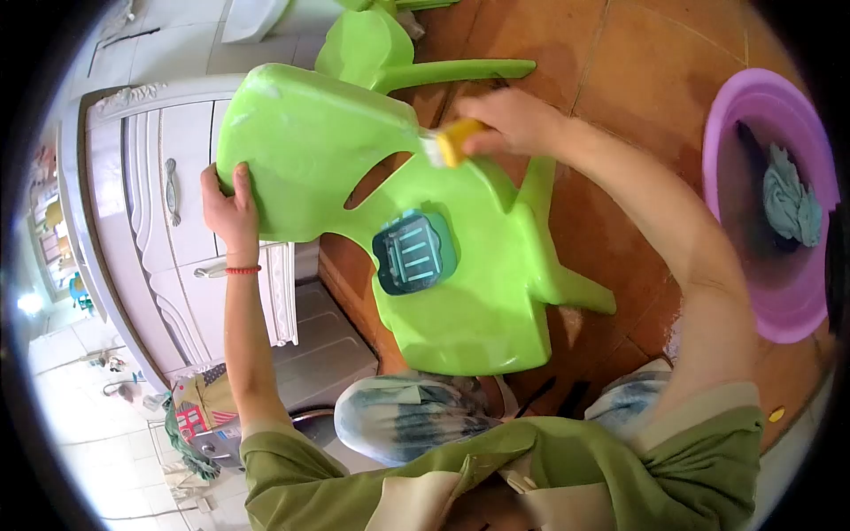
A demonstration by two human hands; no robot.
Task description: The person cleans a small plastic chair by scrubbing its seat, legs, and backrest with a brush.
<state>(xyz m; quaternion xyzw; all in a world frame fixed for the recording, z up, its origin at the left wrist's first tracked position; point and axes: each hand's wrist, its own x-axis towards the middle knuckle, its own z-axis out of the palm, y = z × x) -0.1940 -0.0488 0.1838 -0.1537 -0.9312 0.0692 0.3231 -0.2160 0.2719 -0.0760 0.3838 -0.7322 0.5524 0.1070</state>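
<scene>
A wet-looking green plastic chair (478, 327) stands in front of me, its backrest towards the upper left. My left hand (232, 208) grips the backrest's left edge, thumb on the near face and the other fingers partly hidden. In my right hand (513, 122) is a scrub brush (456, 142) with a yellow body and pale bristles. The bristles are at the backrest's right edge, near its oval opening; whether they touch is blurred. On the seat lies a teal soap dish (414, 252) with a slatted inside.
At the right, a purple basin (722, 190) holds water and a grey-green cloth (791, 196). Another green chair (363, 49) stands beyond mine. White cabinets (190, 133) line the left side. Reddish-brown tiles (637, 80) cover the floor, wet in places.
</scene>
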